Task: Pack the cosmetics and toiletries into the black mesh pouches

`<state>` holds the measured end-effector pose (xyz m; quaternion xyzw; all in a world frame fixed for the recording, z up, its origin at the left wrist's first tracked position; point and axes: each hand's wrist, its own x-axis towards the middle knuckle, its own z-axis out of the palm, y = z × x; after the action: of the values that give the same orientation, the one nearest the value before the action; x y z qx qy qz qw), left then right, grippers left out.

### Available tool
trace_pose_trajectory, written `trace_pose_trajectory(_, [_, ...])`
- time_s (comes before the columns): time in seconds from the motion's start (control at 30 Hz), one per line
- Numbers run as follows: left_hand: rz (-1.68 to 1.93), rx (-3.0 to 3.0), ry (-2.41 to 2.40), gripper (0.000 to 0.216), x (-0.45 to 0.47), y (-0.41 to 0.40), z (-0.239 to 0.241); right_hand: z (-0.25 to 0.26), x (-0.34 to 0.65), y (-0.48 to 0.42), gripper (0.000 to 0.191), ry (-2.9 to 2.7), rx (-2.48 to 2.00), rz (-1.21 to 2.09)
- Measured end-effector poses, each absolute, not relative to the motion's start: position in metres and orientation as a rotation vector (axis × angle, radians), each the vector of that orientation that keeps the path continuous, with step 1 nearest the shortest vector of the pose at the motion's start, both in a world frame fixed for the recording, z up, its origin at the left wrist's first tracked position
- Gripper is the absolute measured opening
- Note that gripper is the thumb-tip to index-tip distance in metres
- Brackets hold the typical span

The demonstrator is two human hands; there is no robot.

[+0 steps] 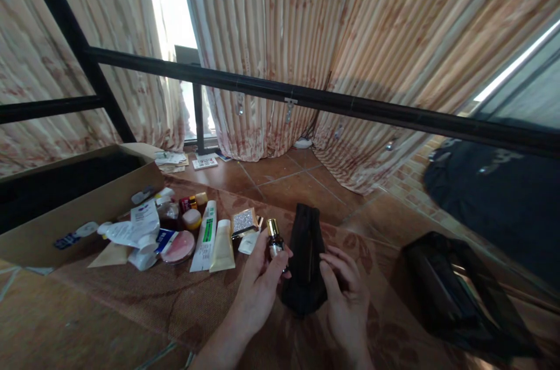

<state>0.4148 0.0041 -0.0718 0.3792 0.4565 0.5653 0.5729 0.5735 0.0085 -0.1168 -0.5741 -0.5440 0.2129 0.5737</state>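
Observation:
My left hand (262, 268) is closed around a small dark bottle (275, 238) with a gold cap, held upright at the left side of a black zip pouch (306, 259). The pouch lies lengthwise on the brown cloth, its opening facing up. At its right edge, my right hand (345, 288) pinches the fabric between thumb and fingers. Just left of the bottle are a glittery compact (244, 222) and a small white tube (248, 243). Further left lie a cream tube (223, 247) and a white-and-green tube (205, 238).
A cardboard box (83, 206) stands at the left, with jars, tubes and a pink round compact (178, 246) before it. A shiny black bag (455, 288) lies at the right. A black metal bar (262, 87) crosses in front of the curtains (271, 20).

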Motion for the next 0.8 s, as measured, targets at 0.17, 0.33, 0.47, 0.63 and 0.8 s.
trace_pose_trajectory(0.17, [1.305, 0.941, 1.103, 0.034, 0.414, 0.004, -0.067, -0.115, 0.57, 0.01, 0.023, -1.248, -1.345, 0.435])
trace_pose_trajectory(0.33, [1.293, 1.021, 1.086, 0.032, 0.415, 0.005, -0.069, -0.122, 0.571, 0.016, 0.028, -1.123, -1.365, 0.567])
trace_pose_trajectory(0.47, [1.328, 1.004, 1.06, 0.033, 0.416, 0.006, -0.072, -0.129, 0.574, 0.019, 0.042, -0.905, -1.349, 0.853])
trace_pose_trajectory(0.63, [1.359, 0.992, 1.1, 0.032, 0.416, 0.008, -0.076, -0.126, 0.573, 0.019, 0.042, -0.863, -1.331, 0.951])
trace_pose_trajectory(0.8, [1.32, 1.047, 1.144, 0.03, 0.417, 0.009, -0.079, -0.121, 0.57, 0.018, 0.035, -0.932, -1.34, 0.897])
